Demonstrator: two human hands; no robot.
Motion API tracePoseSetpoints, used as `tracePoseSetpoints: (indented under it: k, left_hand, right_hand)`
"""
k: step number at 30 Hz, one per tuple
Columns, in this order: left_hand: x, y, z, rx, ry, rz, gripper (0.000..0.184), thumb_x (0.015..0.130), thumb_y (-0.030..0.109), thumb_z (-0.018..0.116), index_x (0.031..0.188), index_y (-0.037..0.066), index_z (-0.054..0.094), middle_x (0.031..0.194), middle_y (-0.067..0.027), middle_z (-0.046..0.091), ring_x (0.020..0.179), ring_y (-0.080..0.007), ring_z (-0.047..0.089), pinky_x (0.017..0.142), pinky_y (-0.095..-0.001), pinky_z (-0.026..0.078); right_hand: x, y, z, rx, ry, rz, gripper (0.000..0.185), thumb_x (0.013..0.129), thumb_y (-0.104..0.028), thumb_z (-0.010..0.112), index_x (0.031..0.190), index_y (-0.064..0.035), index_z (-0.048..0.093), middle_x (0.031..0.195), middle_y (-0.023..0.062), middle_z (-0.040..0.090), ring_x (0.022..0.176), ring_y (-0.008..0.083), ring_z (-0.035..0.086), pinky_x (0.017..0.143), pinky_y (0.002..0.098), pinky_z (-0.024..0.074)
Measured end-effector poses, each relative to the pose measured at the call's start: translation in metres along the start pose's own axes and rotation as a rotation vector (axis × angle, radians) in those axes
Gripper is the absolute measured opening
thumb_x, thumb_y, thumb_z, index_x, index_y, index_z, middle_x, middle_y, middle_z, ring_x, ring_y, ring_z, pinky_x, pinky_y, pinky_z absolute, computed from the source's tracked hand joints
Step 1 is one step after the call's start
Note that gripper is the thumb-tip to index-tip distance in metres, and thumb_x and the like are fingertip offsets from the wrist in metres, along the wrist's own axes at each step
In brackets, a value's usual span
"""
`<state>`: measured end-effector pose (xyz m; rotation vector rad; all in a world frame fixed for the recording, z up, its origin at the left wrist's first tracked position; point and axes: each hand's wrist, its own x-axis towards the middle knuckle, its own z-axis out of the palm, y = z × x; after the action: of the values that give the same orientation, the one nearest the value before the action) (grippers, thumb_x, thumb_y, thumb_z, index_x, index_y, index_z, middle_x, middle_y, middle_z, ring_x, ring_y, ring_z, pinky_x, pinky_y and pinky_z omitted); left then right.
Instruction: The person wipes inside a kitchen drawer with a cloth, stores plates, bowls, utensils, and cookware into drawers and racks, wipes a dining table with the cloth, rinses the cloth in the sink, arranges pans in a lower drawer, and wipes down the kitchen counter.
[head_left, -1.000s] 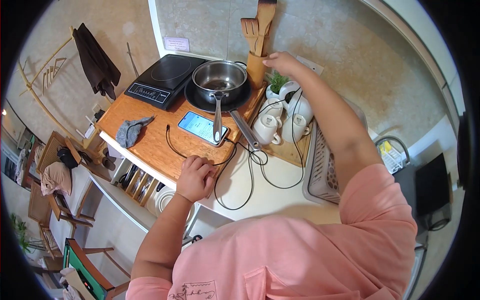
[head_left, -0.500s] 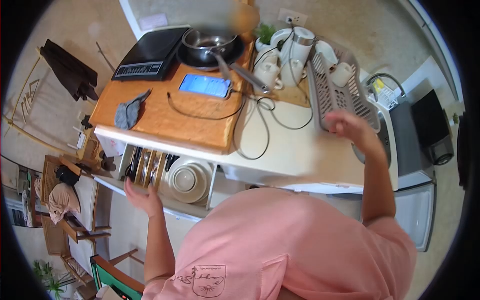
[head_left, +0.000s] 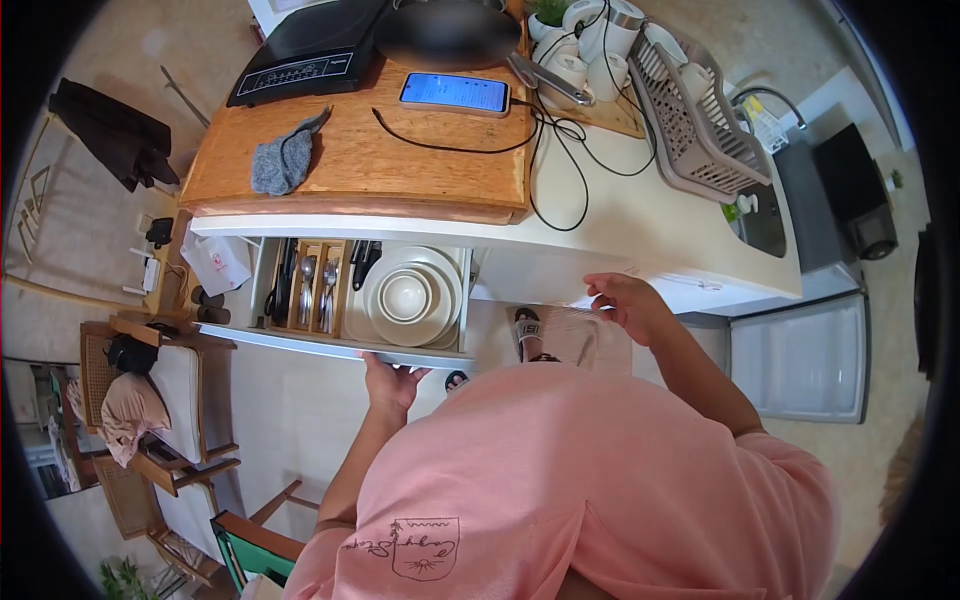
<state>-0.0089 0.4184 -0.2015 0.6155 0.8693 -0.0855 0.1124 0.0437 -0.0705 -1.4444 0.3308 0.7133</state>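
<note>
My left hand (head_left: 391,385) is at the front edge of a pulled-out drawer (head_left: 320,345), its thumb over the rim and its fingers bent at the front panel. Inside the drawer, stacked cream bowls and plates (head_left: 407,295) fill the right side. A wooden cutlery organizer (head_left: 318,285) with spoons and forks takes up the left, with black-handled utensils (head_left: 365,262) beside it. My right hand (head_left: 625,303) hangs in the air before the white cabinet front, fingers loosely bent and apart, holding nothing.
On the wooden top lie a grey cloth (head_left: 287,160), a charging phone (head_left: 455,93) and an induction cooker (head_left: 305,65) beside a dark pan (head_left: 450,40). A grey dish rack (head_left: 695,135) stands at the right by the sink (head_left: 762,220). Chairs (head_left: 180,400) stand at the left.
My left hand has moved right along the drawer front and now grips its edge. My right hand has come down from beside the dish rack. The view has tilted lower, showing more of the drawer.
</note>
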Motion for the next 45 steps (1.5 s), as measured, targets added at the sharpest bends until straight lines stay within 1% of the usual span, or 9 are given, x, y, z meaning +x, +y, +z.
tracePoseSetpoints:
  k: [8,13,26,34,36,38,40,42,45]
  left_hand:
    - [0.033,0.015,0.027,0.003,0.002,-0.001,0.074,0.1,0.06,0.02,0.152,0.007,0.014,0.155,-0.0137,0.018,0.134,-0.0481,0.032,0.102,-0.0632,0.04]
    - [0.068,0.024,0.041,0.086,-0.018,0.048,0.075,0.099,0.062,0.023,0.15,0.007,0.016,0.153,-0.016,0.02,0.126,-0.0492,0.037,0.091,-0.0586,0.051]
    - [0.125,0.037,0.105,0.179,0.186,0.155,0.072,0.098,0.064,0.021,0.149,0.013,0.023,0.149,-0.0165,0.03,0.11,-0.0463,0.052,0.081,-0.0546,0.054]
    - [0.161,0.066,0.105,0.418,0.054,0.052,0.066,0.101,0.052,0.028,0.151,0.011,0.019,0.15,-0.018,0.028,0.106,-0.0396,0.056,0.083,-0.0536,0.052]
    - [0.118,0.095,0.121,0.528,0.068,0.012,0.06,0.102,0.044,0.029,0.15,0.008,0.025,0.146,-0.0192,0.037,0.102,-0.0379,0.06,0.084,-0.0481,0.052]
    - [0.077,0.138,0.138,1.483,-0.362,-0.027,0.052,0.102,0.04,0.037,0.139,0.005,0.043,0.13,-0.0174,0.052,0.1,-0.0303,0.062,0.084,-0.0399,0.051]
    - [0.068,0.174,0.139,2.147,-0.802,0.262,0.045,0.1,0.036,0.046,0.127,0.003,0.059,0.11,-0.0143,0.066,0.097,-0.0214,0.063,0.084,-0.0324,0.05]
    - [0.046,0.229,0.16,1.685,-1.011,-0.003,0.038,0.095,0.031,0.06,0.119,0.002,0.064,0.1,-0.012,0.068,0.092,-0.0164,0.062,0.084,-0.031,0.049]
    - [0.007,0.296,0.202,1.672,-0.866,0.53,0.029,0.091,0.025,0.066,0.108,0.002,0.064,0.097,-0.0087,0.066,0.088,-0.0166,0.061,0.081,-0.0309,0.049]
  right_hand:
    - [0.007,0.017,0.033,-0.188,-0.084,0.125,0.036,0.088,-0.03,0.066,0.116,-0.0079,0.065,0.102,0.0004,0.062,0.09,0.013,0.056,0.079,0.0288,0.0448]
    - [0.032,0.003,0.039,-0.231,-0.16,0.072,0.035,0.09,-0.029,0.062,0.118,-0.0087,0.066,0.1,0.001,0.063,0.09,0.0122,0.057,0.078,0.029,0.0456]
    - [0.096,-0.085,0.028,-0.428,-0.438,-0.084,0.039,0.097,-0.031,0.055,0.127,-0.0069,0.059,0.113,0.003,0.061,0.093,0.0125,0.055,0.079,0.0275,0.0459]
    - [0.085,-0.09,0.034,-0.456,-0.344,-0.106,0.042,0.095,-0.036,0.057,0.125,-0.0071,0.061,0.11,0.0037,0.062,0.096,0.0141,0.058,0.078,0.0285,0.0469]
    - [0.076,-0.082,0.037,-0.474,-0.197,-0.12,0.04,0.094,-0.035,0.058,0.124,-0.0086,0.062,0.108,0.0029,0.062,0.095,0.014,0.059,0.078,0.0288,0.0473]
    - [0.06,-0.068,0.043,-0.368,-0.113,-0.089,0.039,0.094,-0.034,0.059,0.124,-0.0094,0.062,0.108,0.0023,0.062,0.095,0.0138,0.059,0.078,0.0288,0.047]
    - [0.045,-0.049,0.054,-0.248,-0.02,-0.06,0.037,0.094,-0.032,0.059,0.124,-0.0102,0.062,0.108,0.0016,0.062,0.095,0.0137,0.059,0.079,0.0288,0.0467]
    - [0.03,-0.026,0.071,-0.1,0.175,-0.047,0.034,0.094,-0.027,0.057,0.122,-0.0098,0.062,0.107,0.0002,0.062,0.094,0.0129,0.058,0.08,0.0288,0.0459]
    - [0.01,0.008,0.113,0.082,0.339,-0.062,0.03,0.094,-0.022,0.056,0.12,-0.0093,0.063,0.106,0.0002,0.061,0.093,0.0125,0.058,0.08,0.0288,0.0451]
